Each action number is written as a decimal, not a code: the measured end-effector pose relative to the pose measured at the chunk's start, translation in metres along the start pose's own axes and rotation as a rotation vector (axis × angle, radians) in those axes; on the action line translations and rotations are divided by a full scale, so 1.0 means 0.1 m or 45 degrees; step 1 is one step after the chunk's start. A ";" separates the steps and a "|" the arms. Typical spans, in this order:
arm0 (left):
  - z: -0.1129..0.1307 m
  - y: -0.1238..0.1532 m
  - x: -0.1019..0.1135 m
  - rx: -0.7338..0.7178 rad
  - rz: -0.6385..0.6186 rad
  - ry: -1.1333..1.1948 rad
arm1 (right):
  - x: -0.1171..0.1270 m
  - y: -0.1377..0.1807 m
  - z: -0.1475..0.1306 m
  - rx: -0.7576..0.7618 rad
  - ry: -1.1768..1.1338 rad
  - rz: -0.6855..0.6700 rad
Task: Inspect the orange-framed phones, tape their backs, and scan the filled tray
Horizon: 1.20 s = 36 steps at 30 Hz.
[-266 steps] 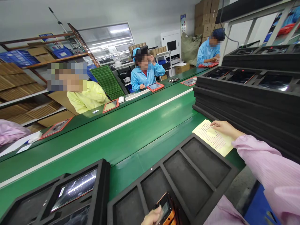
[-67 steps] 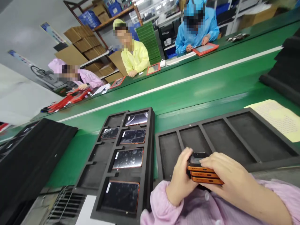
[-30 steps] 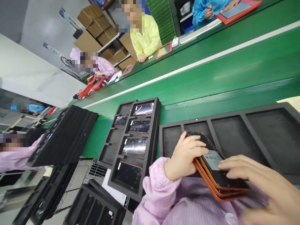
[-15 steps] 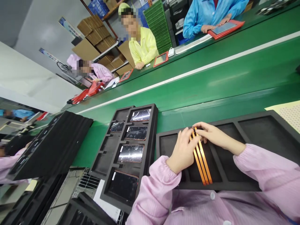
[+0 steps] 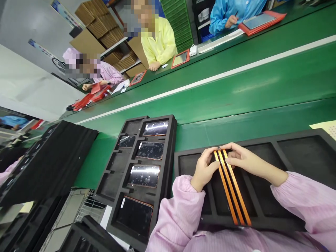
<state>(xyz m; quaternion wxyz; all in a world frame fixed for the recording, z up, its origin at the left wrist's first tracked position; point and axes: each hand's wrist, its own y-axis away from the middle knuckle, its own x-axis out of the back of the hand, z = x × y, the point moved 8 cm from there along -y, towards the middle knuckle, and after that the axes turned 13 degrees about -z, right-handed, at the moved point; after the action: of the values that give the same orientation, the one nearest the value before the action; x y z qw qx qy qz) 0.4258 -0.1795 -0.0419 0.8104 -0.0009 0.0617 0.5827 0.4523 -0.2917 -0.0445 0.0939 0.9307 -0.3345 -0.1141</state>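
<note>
Three orange-edged phones [image 5: 231, 187] stand on edge, side by side, over the black foam tray [image 5: 262, 145] in front of me. At their far end, my left hand [image 5: 205, 168] is closed on the left side, thumb and fingers pressed against them. My right hand [image 5: 243, 159] grips the same end from the right, fingertips on the top edges. The phones' narrow orange sides face up, and their flat faces are mostly hidden. The tray's compartments around the phones show bare black foam.
A second foam tray [image 5: 128, 190] on the left holds several phones, screens up. Stacked black trays [image 5: 70, 154] stand farther left. Beyond runs a green conveyor [image 5: 252, 87], with co-workers in yellow, pink and blue across it. Yellow dotted paper [image 5: 327, 126] lies at right.
My hands have shifted slightly apart to either side of the phones' far ends, and the phones appear nearer to me. Across the conveyor, the worker in blue has lifted a hand.
</note>
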 end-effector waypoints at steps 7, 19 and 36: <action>0.04 0.02 0.00 0.002 0.024 0.077 | 0.01 -0.01 0.08 -0.008 0.014 -0.023; 0.02 0.01 -0.06 0.041 -0.136 0.220 | 0.02 0.00 0.11 -0.024 0.117 0.037; -0.01 0.03 -0.05 -0.058 -0.268 0.044 | -0.02 0.03 0.12 -0.005 0.168 0.051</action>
<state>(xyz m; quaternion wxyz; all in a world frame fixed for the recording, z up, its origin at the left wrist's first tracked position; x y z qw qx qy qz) 0.4216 -0.1837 -0.0421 0.8656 -0.0360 0.0619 0.4955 0.4457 -0.2943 -0.0547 0.1197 0.9291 -0.3461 -0.0513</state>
